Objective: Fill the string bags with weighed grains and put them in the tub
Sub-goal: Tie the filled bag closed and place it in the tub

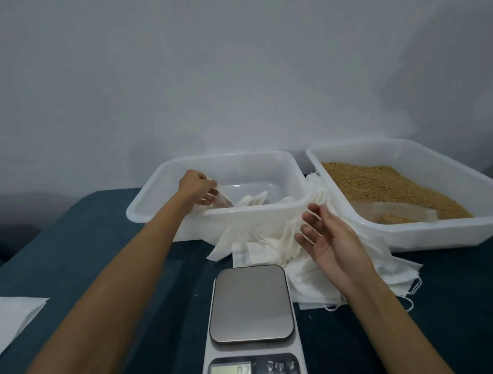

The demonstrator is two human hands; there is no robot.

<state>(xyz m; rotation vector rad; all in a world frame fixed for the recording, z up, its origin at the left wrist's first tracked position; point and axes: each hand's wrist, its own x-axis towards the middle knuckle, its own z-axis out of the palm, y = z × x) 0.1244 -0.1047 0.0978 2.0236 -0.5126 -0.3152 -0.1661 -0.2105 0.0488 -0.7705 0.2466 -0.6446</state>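
At six o'clock, nearest you, the scale [251, 322] sits on the desk [456, 305]. At three o'clock of it your right hand [330, 235] hovers with fingers spread and relaxed over the pile of empty string bags [270, 245]. Farther out at eleven o'clock, your left hand [198, 187] pinches a filled bag [224, 202] inside the tub [221, 219]. The grains [380, 181] lie in the tray [445, 234] at one o'clock.

A plain room: bare grey wall [234, 74], blue-covered table [87, 250], kitchen scale [251, 322].
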